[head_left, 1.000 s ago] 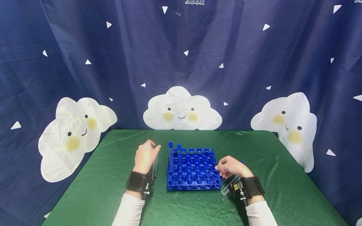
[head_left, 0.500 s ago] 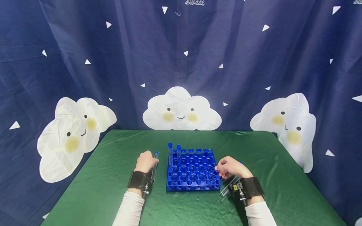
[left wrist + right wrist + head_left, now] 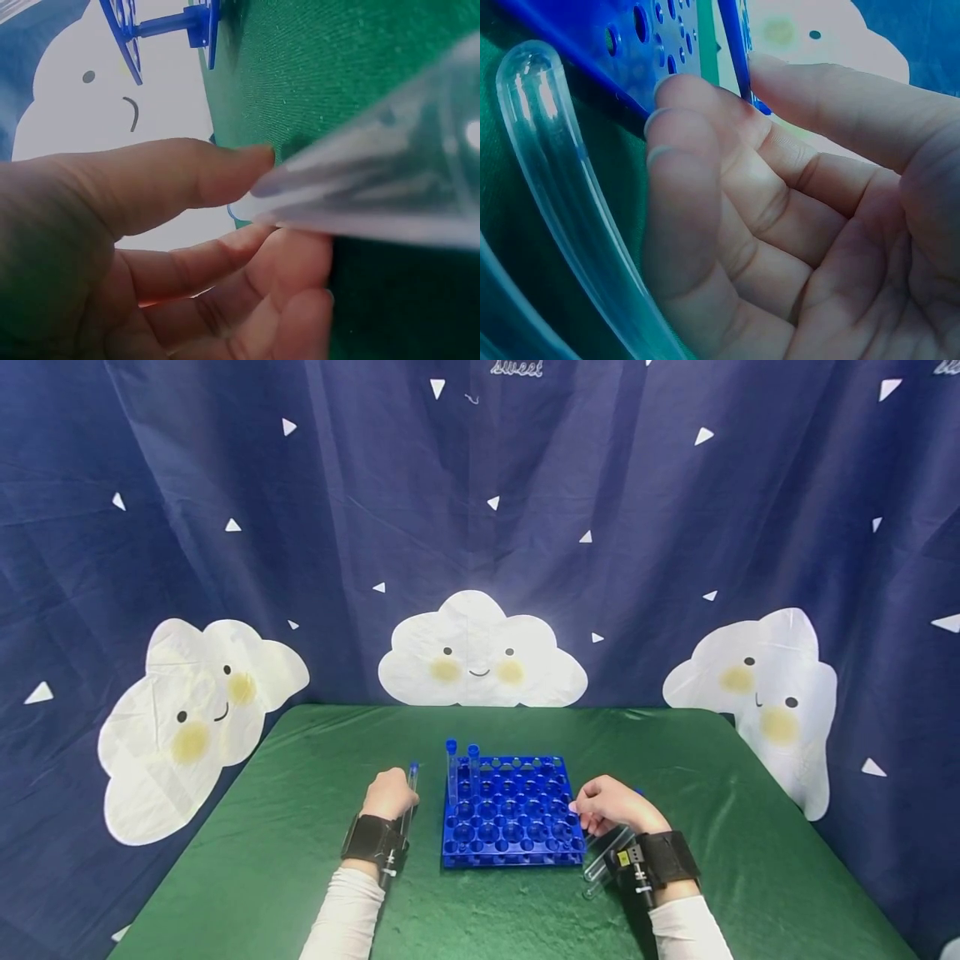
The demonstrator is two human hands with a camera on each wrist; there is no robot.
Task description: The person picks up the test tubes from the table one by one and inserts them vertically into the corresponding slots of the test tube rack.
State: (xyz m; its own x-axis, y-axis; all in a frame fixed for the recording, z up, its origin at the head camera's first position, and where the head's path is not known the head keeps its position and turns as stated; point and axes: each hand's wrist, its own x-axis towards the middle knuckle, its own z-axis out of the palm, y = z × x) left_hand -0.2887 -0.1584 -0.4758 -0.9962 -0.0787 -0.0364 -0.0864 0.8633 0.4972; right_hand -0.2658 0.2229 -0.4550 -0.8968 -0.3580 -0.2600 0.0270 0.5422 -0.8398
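- Head view: the left hand [image 3: 388, 793] sits at about 9 o'clock of the blue rack [image 3: 512, 814], just beside it on the green tabletop [image 3: 262, 860]. Its fingers curl round a clear tube [image 3: 408, 802] with a blue cap; the tube's long axis runs 12-to-6, cap at the far end. The rack's open holes lie toward 3 o'clock of that tube, so the left hand is the nearer one to the rack's left columns. Two capped tubes [image 3: 462, 768] already stand in the rack's far-left corner.
- Left wrist view: thumb and fingers [image 3: 289, 262] pinch the tube's end, so definitely gripping.
- Right wrist view: the right hand [image 3: 795, 217] has its fingertips curled on the rack's edge, holding it. Loose clear tubes [image 3: 570, 210] lie just beside it at 9 o'clock.
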